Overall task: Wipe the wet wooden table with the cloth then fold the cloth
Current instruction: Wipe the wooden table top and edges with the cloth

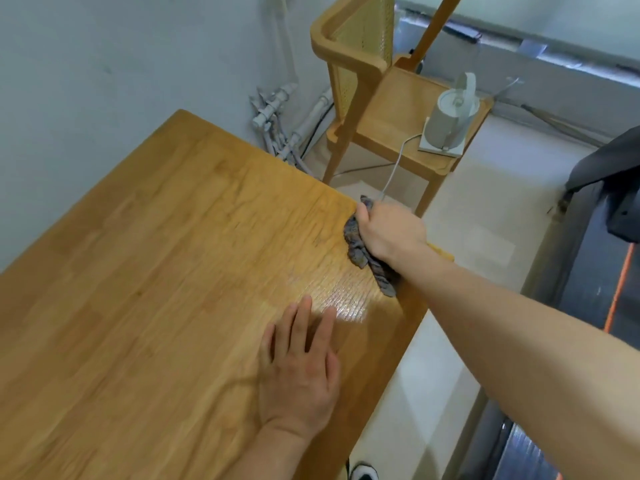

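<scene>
Cloth [360, 247] bunched in right hand's [391, 233] closed grip, apparently trailing beneath the wrist.

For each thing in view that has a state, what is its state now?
Table: wet sheen near the right edge.
Cloth: bunched, unfolded, on the table.
Right hand: gripping the cloth.
Left hand: flat, open on the table.
Kettle: lid closed, on the chair.
</scene>
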Available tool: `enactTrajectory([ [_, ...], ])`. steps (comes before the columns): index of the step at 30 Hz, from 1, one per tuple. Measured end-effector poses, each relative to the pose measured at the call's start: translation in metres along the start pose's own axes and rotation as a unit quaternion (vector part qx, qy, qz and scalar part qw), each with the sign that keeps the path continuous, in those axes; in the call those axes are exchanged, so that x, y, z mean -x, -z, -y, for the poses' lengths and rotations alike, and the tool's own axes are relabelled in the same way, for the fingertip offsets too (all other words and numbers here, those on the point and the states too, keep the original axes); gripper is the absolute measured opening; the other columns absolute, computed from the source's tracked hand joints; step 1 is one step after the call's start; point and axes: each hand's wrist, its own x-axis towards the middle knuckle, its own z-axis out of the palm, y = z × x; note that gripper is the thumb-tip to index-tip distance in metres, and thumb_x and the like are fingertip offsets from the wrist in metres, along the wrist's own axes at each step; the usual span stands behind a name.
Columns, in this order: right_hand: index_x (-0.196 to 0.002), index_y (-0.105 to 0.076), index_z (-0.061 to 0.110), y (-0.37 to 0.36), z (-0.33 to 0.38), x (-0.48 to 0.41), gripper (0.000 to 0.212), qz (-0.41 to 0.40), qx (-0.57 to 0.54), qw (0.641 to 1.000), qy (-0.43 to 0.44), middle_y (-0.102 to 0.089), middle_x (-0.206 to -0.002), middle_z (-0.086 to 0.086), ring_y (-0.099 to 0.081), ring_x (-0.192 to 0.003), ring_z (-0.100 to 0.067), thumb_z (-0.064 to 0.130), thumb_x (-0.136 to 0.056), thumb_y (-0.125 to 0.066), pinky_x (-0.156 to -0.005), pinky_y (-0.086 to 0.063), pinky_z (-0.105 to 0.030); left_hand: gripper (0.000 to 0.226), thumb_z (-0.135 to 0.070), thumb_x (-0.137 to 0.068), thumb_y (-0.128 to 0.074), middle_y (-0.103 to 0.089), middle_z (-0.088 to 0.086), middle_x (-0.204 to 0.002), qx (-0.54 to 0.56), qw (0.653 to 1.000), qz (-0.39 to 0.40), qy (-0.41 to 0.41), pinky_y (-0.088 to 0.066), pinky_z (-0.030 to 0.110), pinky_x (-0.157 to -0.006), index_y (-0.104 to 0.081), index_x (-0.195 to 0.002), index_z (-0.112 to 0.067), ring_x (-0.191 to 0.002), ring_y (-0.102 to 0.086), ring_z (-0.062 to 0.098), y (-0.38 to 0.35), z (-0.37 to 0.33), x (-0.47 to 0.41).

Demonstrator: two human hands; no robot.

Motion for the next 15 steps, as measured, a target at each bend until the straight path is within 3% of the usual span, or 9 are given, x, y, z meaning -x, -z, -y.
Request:
enactTrajectory([
  [3, -0.086, -0.047, 0.013, -0.004, 0.018, -0.011, 0.046, -0.010, 0.014, 0.999, 0.045, -0.052, -0.080, -0.006, -0.048, -0.074, -0.027, 0.047, -0.103, -0.020, -0.065, -0.037, -0.034, 0.054, -0.036, -0.088, -0.039, -0.039, 0.003, -0.150, 0.005, 1.000, 0.000, 0.003, -0.026, 0.049, -0.110, -0.044, -0.141, -0.032, -0.139, -0.034, 0.022, 0.001, 0.001, -0.002],
  [7, -0.072, -0.044, 0.012, -0.001, 0.015, -0.038, 0.051, 0.062, -0.017, 0.994, 0.086, -0.046, -0.063, -0.006, -0.049, -0.062, -0.029, 0.043, -0.104, -0.018, -0.053, -0.030, -0.032, 0.059, -0.036, -0.080, -0.047, -0.042, 0.004, -0.148, 0.016, 1.000, -0.003, 0.005, -0.031, 0.050, -0.104, -0.045, -0.139, -0.033, -0.135, -0.039, 0.023, -0.002, -0.002, -0.001],
  [9, -0.073, -0.043, 0.013, -0.002, 0.029, -0.052, 0.050, 0.083, -0.032, 0.992, 0.091, -0.045, -0.064, -0.006, -0.054, -0.071, -0.033, 0.043, -0.104, -0.017, -0.059, -0.032, -0.034, 0.060, -0.036, -0.075, -0.051, -0.046, 0.003, -0.145, 0.027, 0.999, -0.004, 0.016, -0.033, 0.049, -0.103, -0.049, -0.135, -0.034, -0.133, -0.041, 0.022, -0.001, -0.004, -0.002],
  [12, -0.092, -0.050, 0.010, -0.003, 0.064, -0.062, 0.047, 0.092, -0.040, 0.992, 0.076, -0.061, -0.092, -0.015, -0.059, -0.091, -0.037, 0.045, -0.104, -0.019, -0.074, -0.043, -0.040, 0.060, -0.037, -0.074, -0.052, -0.048, 0.001, -0.144, 0.027, 0.999, 0.007, 0.022, -0.033, 0.048, -0.102, -0.050, -0.133, -0.036, -0.131, -0.041, 0.022, -0.001, -0.004, -0.002],
  [15, -0.130, -0.043, 0.007, -0.003, 0.090, -0.053, 0.052, 0.085, -0.017, 0.993, 0.083, -0.054, -0.130, -0.019, -0.052, -0.118, -0.038, 0.046, -0.103, -0.021, -0.093, -0.041, -0.046, 0.058, -0.037, -0.074, -0.053, -0.049, 0.000, -0.143, 0.048, 0.998, 0.030, 0.030, -0.032, 0.047, -0.102, -0.051, -0.133, -0.037, -0.131, -0.042, 0.021, 0.005, -0.006, -0.001],
])
